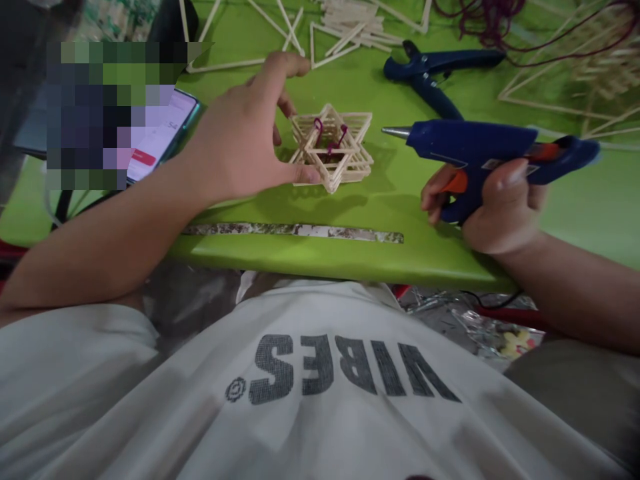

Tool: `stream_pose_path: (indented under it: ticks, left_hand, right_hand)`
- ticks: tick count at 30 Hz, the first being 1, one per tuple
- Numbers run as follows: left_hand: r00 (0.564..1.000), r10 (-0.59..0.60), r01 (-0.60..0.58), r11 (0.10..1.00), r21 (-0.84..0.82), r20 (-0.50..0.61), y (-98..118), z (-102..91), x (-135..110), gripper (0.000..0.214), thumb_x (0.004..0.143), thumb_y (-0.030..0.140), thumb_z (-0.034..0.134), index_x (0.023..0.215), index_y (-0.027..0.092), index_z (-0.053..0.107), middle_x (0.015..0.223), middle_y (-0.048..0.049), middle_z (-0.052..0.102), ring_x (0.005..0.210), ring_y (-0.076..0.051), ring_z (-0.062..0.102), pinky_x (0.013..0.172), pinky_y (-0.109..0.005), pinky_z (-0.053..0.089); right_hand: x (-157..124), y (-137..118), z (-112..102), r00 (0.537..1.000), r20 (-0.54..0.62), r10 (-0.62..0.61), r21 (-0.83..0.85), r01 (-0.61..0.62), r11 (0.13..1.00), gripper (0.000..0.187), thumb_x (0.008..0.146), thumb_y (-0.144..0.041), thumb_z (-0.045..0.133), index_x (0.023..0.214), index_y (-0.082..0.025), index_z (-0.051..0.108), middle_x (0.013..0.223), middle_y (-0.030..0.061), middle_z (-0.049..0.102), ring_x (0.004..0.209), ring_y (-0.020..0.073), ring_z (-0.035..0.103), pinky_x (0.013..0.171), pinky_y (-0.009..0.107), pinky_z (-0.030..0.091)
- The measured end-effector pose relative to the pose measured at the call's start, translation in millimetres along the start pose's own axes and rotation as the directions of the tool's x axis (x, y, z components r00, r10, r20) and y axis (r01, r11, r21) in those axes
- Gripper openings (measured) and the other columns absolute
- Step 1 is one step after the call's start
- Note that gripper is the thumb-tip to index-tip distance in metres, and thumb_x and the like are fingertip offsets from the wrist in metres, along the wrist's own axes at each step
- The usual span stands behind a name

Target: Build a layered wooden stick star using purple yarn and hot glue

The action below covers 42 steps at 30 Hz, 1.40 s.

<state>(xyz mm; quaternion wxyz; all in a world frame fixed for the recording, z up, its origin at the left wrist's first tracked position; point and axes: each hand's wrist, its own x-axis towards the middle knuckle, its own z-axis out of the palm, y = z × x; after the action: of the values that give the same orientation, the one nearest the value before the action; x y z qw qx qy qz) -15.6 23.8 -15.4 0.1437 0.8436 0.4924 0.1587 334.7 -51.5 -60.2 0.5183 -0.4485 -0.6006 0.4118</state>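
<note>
A star-shaped frame (333,153) of thin, pale wooden sticks, stacked in layers, rests on the green table. Loops of purple cord show inside it. My left hand (245,127) is at the star's left side, thumb on its front-left edge and another fingertip by its back-left corner; the index finger is lifted clear. In my right hand (505,200) is a blue hot glue gun (470,143), fingers around its handle by the orange trigger. Its metal nozzle points left at the star, a short gap away.
Blue cutting pliers (430,67) lie behind the glue gun. Loose sticks (355,23), stick triangles and purple cord (490,20) are spread along the back. A phone (165,130) is at left. A narrow, speckled strip (300,231) lies near the front edge of the green table (340,257).
</note>
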Motion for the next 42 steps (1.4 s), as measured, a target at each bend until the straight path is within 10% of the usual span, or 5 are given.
stream_pose_path:
  ticks: [8, 14, 21, 27, 42]
  left_hand:
    - [0.996, -0.08, 0.083, 0.981, 0.173, -0.026, 16.4, 6.2, -6.7, 0.121, 0.08, 0.093, 0.084, 0.175, 0.032, 0.039, 0.147, -0.0138, 0.077, 0.099, -0.038, 0.08, 0.085, -0.058, 0.06]
    - [0.995, -0.092, 0.097, 0.98, 0.172, -0.039, 30.2, -8.8, -17.3, 0.127, 0.075, 0.092, 0.088, 0.175, 0.029, 0.041, 0.109, -0.0045, 0.083, 0.1, -0.04, 0.084, 0.092, -0.06, 0.063]
    - [0.989, 0.102, -0.095, 0.993, -0.064, 0.111, -5.2, 1.5, -0.9, 0.159, 0.057, 0.089, 0.092, 0.185, 0.03, 0.019, 0.19, -0.0155, 0.031, 0.164, -0.051, 0.053, 0.13, -0.069, 0.051]
    - [0.977, 0.079, -0.044, 0.983, -0.176, 0.196, 2.0, 3.2, -2.8, 0.145, 0.073, 0.07, 0.093, 0.186, 0.033, 0.011, 0.19, -0.0134, 0.037, 0.167, -0.037, 0.054, 0.134, -0.059, 0.052]
    - [0.976, 0.038, -0.007, 0.99, -0.144, 0.215, 11.9, 0.6, -4.6, 0.141, 0.073, 0.061, 0.094, 0.186, 0.029, 0.016, 0.182, -0.0126, 0.05, 0.163, -0.042, 0.056, 0.134, -0.061, 0.052]
  right_hand:
    - [3.8, 8.0, 0.9, 0.998, -0.027, -0.052, 0.03, 0.053, 0.998, 0.064, 0.095, -0.082, 0.079, 0.079, -0.021, 0.084, 0.07, 0.0074, 0.075, 0.048, 0.0167, 0.065, 0.039, 0.033, 0.047]
    - [6.3, 16.2, -1.6, 0.997, 0.021, -0.072, 0.066, 0.071, 0.995, 0.057, 0.1, -0.074, 0.079, 0.082, -0.02, 0.083, 0.074, 0.0081, 0.075, 0.05, 0.0152, 0.066, 0.037, 0.03, 0.049]
    - [8.4, 21.7, -4.0, 0.991, 0.096, -0.094, -0.014, 0.096, 0.995, 0.054, 0.098, -0.075, 0.082, 0.096, -0.021, 0.087, 0.081, 0.0087, 0.081, 0.054, 0.0168, 0.074, 0.034, 0.025, 0.051]
    - [4.0, 25.4, -7.3, 0.993, 0.101, -0.067, -0.019, 0.069, 0.997, 0.047, 0.098, -0.073, 0.082, 0.11, -0.028, 0.087, 0.104, 0.0065, 0.089, 0.074, 0.0207, 0.084, 0.037, 0.026, 0.056]
    - [6.0, 27.4, -8.0, 0.988, 0.127, -0.09, -0.099, 0.103, 0.99, 0.05, 0.104, -0.072, 0.076, 0.091, -0.023, 0.081, 0.077, 0.0017, 0.078, 0.05, 0.0119, 0.068, 0.036, 0.025, 0.05]
